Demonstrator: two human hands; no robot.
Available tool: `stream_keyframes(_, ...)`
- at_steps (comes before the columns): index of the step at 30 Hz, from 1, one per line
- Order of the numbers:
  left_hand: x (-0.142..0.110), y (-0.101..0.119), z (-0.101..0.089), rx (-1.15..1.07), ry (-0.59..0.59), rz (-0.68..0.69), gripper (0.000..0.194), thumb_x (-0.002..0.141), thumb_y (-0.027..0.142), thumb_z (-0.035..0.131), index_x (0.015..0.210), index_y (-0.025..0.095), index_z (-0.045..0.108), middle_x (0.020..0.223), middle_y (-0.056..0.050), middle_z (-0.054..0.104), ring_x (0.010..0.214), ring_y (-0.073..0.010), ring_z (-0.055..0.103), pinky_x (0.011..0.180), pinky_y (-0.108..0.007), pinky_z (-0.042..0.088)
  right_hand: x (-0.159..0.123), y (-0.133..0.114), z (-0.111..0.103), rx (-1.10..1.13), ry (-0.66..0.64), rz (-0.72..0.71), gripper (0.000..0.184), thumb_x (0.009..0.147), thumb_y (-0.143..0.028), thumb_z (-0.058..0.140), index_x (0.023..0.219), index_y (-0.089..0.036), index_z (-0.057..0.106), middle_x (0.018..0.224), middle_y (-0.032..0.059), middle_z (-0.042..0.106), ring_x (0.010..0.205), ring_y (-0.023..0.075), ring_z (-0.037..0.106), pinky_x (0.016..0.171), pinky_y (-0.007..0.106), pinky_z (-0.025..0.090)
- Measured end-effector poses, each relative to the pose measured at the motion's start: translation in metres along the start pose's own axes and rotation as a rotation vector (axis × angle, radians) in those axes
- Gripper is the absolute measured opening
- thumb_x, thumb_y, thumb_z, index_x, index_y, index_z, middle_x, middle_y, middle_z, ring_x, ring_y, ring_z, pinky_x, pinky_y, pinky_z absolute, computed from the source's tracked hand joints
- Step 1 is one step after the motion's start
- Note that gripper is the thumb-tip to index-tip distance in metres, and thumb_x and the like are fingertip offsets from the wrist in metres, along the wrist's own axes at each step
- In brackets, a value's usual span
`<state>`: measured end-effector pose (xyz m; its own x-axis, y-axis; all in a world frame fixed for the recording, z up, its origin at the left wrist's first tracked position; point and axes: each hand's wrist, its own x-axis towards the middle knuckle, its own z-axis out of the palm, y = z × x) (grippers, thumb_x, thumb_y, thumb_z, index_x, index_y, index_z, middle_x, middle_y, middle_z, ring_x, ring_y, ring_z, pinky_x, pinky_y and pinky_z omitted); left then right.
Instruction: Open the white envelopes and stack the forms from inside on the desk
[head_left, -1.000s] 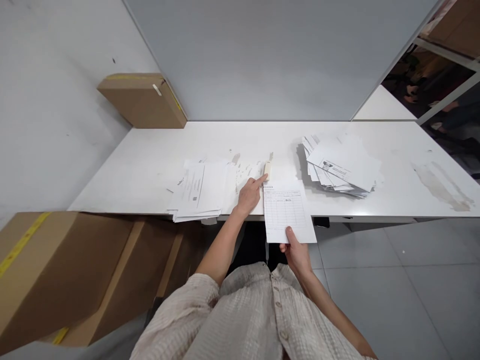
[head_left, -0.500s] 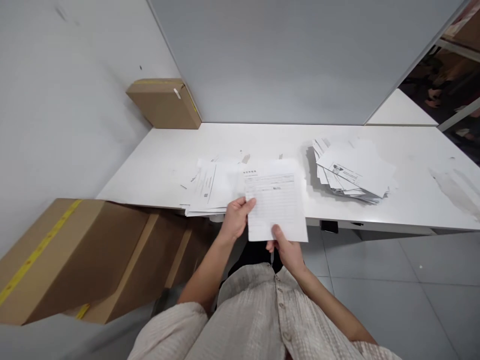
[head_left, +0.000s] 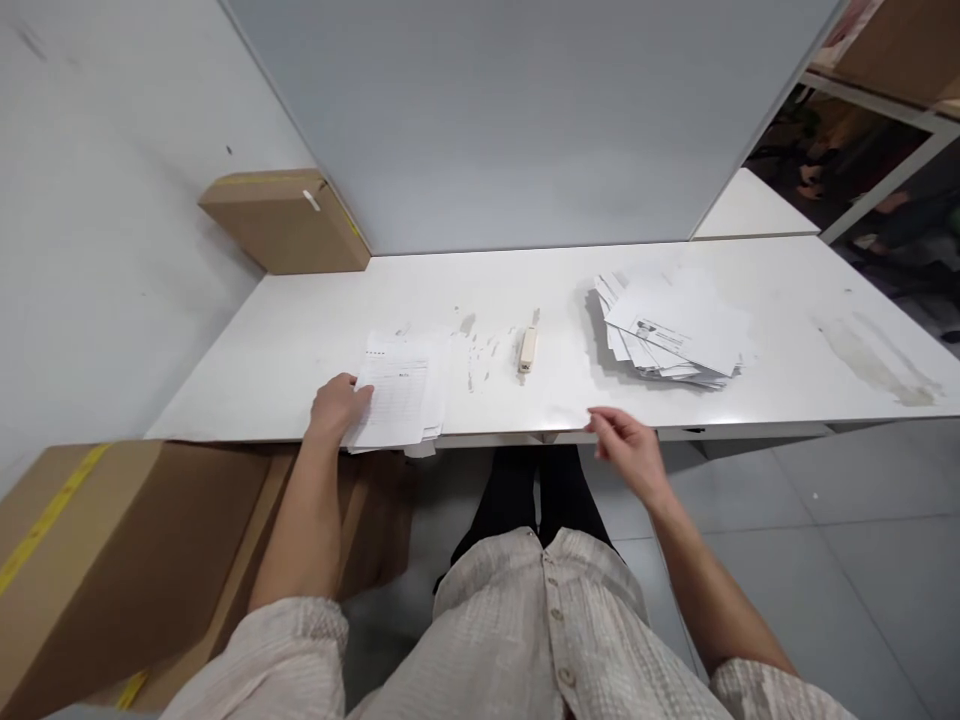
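My left hand point(head_left: 336, 406) rests on the left edge of a small pile of printed sheets point(head_left: 401, 396) near the front edge of the white table point(head_left: 300, 330); its fingers lie on the top form. My right hand point(head_left: 627, 448) hovers at the table's front edge with fingers loosely apart and nothing in it. A small cream stapler point(head_left: 528, 349) lies on the table between my hands. A larger, fanned pile of papers point(head_left: 675, 330) sits beyond my right hand.
A cardboard box point(head_left: 289, 220) stands in the back left corner against the grey partition. Large cardboard boxes point(head_left: 112, 560) sit on the floor under the table's left side. Grey stains mark the tabletop at the right point(head_left: 874, 362).
The form held in both hands has gone onto the left pile. My left hand moved left with it and my right hand let go and shifted right.
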<state>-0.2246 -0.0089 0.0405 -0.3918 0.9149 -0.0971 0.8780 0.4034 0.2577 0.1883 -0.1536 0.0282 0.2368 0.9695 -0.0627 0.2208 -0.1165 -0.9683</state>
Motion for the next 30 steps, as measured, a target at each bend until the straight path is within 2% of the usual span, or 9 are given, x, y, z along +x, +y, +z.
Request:
stream_keyframes(3, -0.021, 0.019, 0.006, 0.155, 0.249, 0.072, 0.054, 0.074, 0.033, 0.060, 0.122, 0.010, 0.052, 0.117, -0.027, 0.054, 0.108, -0.0431, 0.048, 0.081, -0.056, 0.041, 0.042, -0.008, -0.044, -0.469, 0.308, -0.258, 0.031, 0.084, -0.043, 0.051, 0.092, -0.018, 0.068, 0.080, 0.0073, 0.068, 0.065, 0.0181, 0.059, 0.065, 0.033, 0.047)
stream_keyframes(6, -0.054, 0.049, 0.021, 0.037, 0.400, 0.354, 0.049, 0.082, 0.032, 0.050, 0.127, 0.013, 0.050, 0.120, -0.022, 0.052, 0.111, -0.0383, 0.045, 0.085, -0.052, 0.039, 0.090, -0.013, -0.077, -0.847, 0.430, -0.387, 0.029, 0.084, -0.035, 0.049, 0.096, -0.016, 0.068, 0.098, 0.0133, 0.067, 0.093, 0.0273, 0.057, 0.081, 0.040, 0.043)
stream_keyframes(8, -0.076, 0.072, 0.037, -0.065, 0.426, 0.582, 0.042, 0.086, 0.031, 0.046, 0.123, 0.014, 0.055, 0.117, -0.019, 0.055, 0.110, -0.0337, 0.046, 0.090, -0.048, 0.038, 0.117, -0.014, -0.090, -1.003, 0.371, -0.371, 0.031, 0.080, -0.032, 0.054, 0.102, -0.015, 0.066, 0.109, 0.0152, 0.064, 0.104, 0.0306, 0.052, 0.083, 0.041, 0.042)
stream_keyframes(11, -0.104, 0.100, 0.066, -0.184, 0.423, 0.818, 0.035, 0.088, 0.027, 0.044, 0.119, 0.016, 0.058, 0.112, -0.015, 0.058, 0.106, -0.0281, 0.048, 0.090, -0.042, 0.039, 0.142, -0.016, -0.100, -1.146, 0.149, -0.226, 0.033, 0.078, -0.036, 0.055, 0.102, -0.017, 0.066, 0.106, 0.0133, 0.066, 0.098, 0.0287, 0.055, 0.074, 0.035, 0.042)
stream_keyframes(13, -0.116, 0.112, 0.085, -0.244, 0.406, 0.874, 0.034, 0.089, 0.024, 0.044, 0.119, 0.016, 0.058, 0.111, -0.014, 0.058, 0.105, -0.0260, 0.050, 0.089, -0.040, 0.040, 0.146, -0.018, -0.103, -1.208, 0.026, -0.156, 0.031, 0.083, -0.039, 0.048, 0.096, -0.018, 0.068, 0.099, 0.0110, 0.068, 0.088, 0.0255, 0.059, 0.067, 0.032, 0.040)
stream_keyframes(16, -0.124, 0.121, 0.106, -0.322, 0.372, 0.886, 0.033, 0.089, 0.020, 0.043, 0.117, 0.015, 0.058, 0.107, -0.013, 0.060, 0.101, -0.0240, 0.052, 0.087, -0.038, 0.043, 0.145, -0.022, -0.105, -1.313, -0.036, -0.171, 0.036, 0.089, -0.031, 0.035, 0.092, -0.016, 0.068, 0.097, 0.0131, 0.068, 0.083, 0.0245, 0.060, 0.064, 0.031, 0.038)
stream_keyframes(19, -0.125, 0.123, 0.118, -0.317, 0.348, 0.899, 0.032, 0.088, 0.016, 0.042, 0.115, 0.016, 0.059, 0.103, -0.011, 0.063, 0.100, -0.0239, 0.053, 0.086, -0.038, 0.043, 0.142, -0.023, -0.104, -1.322, -0.008, -0.177, 0.036, 0.087, -0.024, 0.035, 0.093, -0.014, 0.069, 0.094, 0.0151, 0.069, 0.082, 0.0247, 0.061, 0.064, 0.031, 0.038)
stream_keyframes(25, -0.122, 0.123, 0.122, -0.306, 0.371, 0.891, 0.032, 0.087, 0.014, 0.042, 0.113, 0.014, 0.060, 0.098, -0.012, 0.065, 0.097, -0.0240, 0.054, 0.084, -0.038, 0.044, 0.142, -0.019, -0.107, -0.944, 0.192, 0.007, 0.029, 0.074, -0.037, 0.053, 0.081, -0.016, 0.072, 0.066, 0.0082, 0.067, 0.063, 0.0205, 0.058, 0.056, 0.028, 0.039)
stream_keyframes(30, -0.123, 0.122, 0.123, -0.326, 0.354, 0.886, 0.034, 0.086, 0.014, 0.041, 0.115, 0.014, 0.060, 0.099, -0.013, 0.065, 0.099, -0.0243, 0.055, 0.085, -0.038, 0.044, 0.142, -0.019, -0.112, -0.796, 0.191, 0.025, 0.034, 0.070, -0.041, 0.056, 0.078, -0.013, 0.073, 0.061, 0.0054, 0.065, 0.058, 0.0179, 0.055, 0.055, 0.028, 0.039)
